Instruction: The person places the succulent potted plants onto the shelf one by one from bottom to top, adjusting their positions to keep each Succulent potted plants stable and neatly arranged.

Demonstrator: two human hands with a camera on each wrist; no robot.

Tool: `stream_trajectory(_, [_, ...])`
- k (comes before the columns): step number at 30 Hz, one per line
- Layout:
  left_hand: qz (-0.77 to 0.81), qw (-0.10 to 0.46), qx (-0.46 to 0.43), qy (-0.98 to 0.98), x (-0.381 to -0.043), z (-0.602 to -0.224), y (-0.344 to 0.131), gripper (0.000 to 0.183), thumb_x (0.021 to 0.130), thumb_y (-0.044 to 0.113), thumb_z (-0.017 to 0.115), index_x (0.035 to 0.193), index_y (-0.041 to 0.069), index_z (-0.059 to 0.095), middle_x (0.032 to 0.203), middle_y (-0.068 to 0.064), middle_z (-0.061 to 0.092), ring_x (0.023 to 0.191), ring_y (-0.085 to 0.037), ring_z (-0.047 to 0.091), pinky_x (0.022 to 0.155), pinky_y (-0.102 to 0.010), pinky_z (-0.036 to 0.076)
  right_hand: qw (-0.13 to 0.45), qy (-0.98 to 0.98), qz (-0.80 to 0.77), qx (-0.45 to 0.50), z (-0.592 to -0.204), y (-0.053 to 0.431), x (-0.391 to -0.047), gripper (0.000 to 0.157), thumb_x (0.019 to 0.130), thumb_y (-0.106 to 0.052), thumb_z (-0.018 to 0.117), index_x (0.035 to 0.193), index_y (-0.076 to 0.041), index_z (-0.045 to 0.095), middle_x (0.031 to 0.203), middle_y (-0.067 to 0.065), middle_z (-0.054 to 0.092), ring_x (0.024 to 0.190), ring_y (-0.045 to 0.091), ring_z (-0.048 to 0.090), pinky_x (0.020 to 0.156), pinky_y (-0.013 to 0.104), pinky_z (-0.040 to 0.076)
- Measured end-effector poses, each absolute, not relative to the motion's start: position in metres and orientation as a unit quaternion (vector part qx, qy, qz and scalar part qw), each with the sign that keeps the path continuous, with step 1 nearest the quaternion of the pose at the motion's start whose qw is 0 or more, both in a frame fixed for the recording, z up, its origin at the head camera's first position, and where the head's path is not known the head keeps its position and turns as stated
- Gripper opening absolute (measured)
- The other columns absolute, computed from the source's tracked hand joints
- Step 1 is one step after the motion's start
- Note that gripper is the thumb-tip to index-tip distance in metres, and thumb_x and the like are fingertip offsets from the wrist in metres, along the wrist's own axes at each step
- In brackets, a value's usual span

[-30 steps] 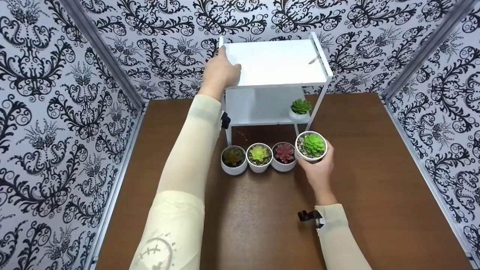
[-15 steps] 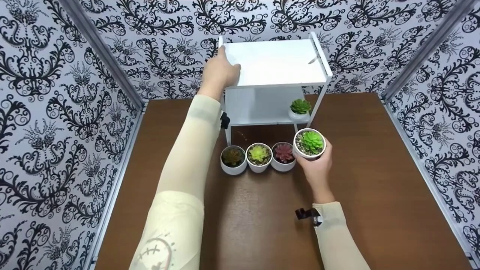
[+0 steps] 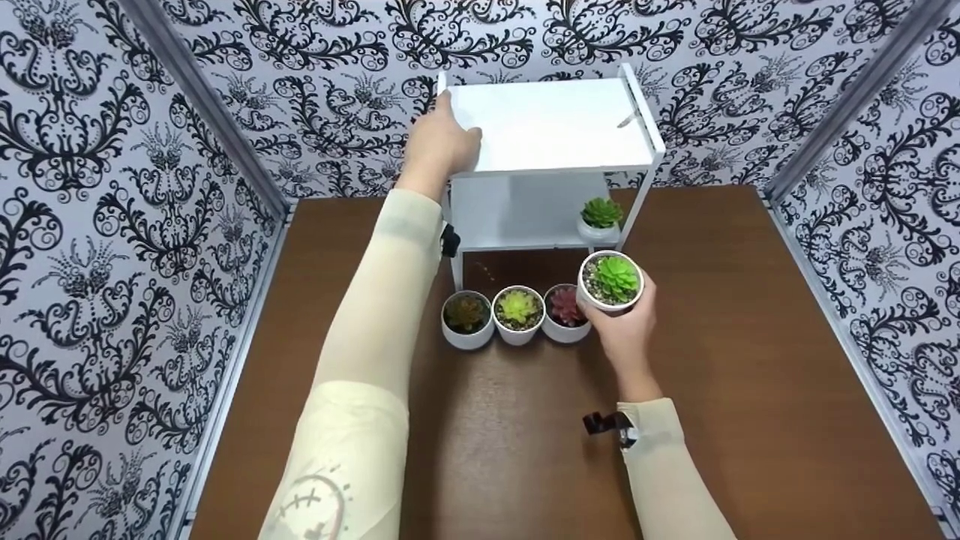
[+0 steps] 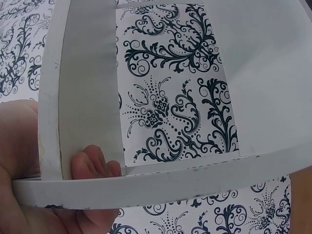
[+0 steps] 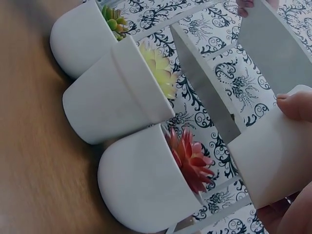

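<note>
Head view took in a white rack [image 3: 637, 202] standing by the bench's [image 3: 750, 337] back edge. A person's left hand [image 3: 442, 142] gripped the left edge of its top board [image 3: 551, 124]; in the left wrist view, fingers curled around the frame by a corner. The right hand [image 3: 628, 326] pinched a white pot [image 5: 278, 158] planted with a bright green succulent [image 3: 617, 277], thumb on one side and fingers on the other. That pot hung above the bench, just in front of the lower shelf's [image 3: 517, 217] front right corner, where a pot with a darker green succulent [image 3: 601, 213] stood.

Along the rack's front stood a brownish plant's pot [image 3: 469, 339], a yellow-green plant's pot [image 3: 517, 337] and a red plant's pot [image 3: 564, 333].

A low forward move could have struck the shelf's front edge or shoved the pot at its corner. A sideways drift left risked catching the red leaves, so near were they. Too much tilt might have spilled the loose-looking gravel [image 3: 598, 289]; a slackened left grip could have let any bump shift the rack.
</note>
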State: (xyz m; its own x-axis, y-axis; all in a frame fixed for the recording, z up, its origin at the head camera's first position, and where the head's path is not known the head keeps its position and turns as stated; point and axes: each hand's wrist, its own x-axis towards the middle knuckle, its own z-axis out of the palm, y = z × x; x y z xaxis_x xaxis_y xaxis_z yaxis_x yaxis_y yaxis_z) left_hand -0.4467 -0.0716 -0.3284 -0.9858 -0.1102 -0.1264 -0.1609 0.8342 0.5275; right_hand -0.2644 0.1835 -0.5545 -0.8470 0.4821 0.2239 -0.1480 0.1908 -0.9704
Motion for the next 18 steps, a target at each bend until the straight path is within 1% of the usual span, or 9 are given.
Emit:
stream_trajectory(3, [0.282,0.043,-0.069,0.956,-0.446,-0.328,-0.071,0.089,0.106,0.046,0.056,0.173,0.025,0.003,0.173,-0.010,0.038,0.156,-0.027,0.043,0.131,-0.041,0.033,0.250,-0.730,0.626,-0.116,-0.550,0.181,-0.265,0.096,0.070,0.006,0.094,0.152,-0.001,0.046,0.151,0.020,0.056,0.138,0.030,0.053,0.126,0.043,0.036])
stream_trajectory(11, [0.285,0.044,-0.071,0.955,-0.446,-0.329,-0.072,0.088,0.106,0.045,0.056,0.173,0.025,0.004,0.173,-0.010,0.038,0.156,-0.026,0.043,0.131,-0.040,0.034,0.259,-0.731,0.622,-0.109,-0.564,0.188,-0.274,0.099,0.068,-0.005,0.099,0.152,-0.008,0.048,0.149,0.010,0.059,0.136,0.023,0.055,0.121,0.040,0.039])
stream_trajectory(18, [0.287,0.043,-0.067,0.955,-0.446,-0.328,-0.072,0.089,0.106,0.045,0.056,0.173,0.024,0.002,0.172,-0.010,0.038,0.156,-0.025,0.043,0.131,-0.040,0.034,0.258,-0.736,0.617,-0.109,-0.562,0.189,-0.277,0.100,0.067,-0.009,0.100,0.152,-0.007,0.048,0.149,0.010,0.059,0.136,0.022,0.054,0.122,0.042,0.039])
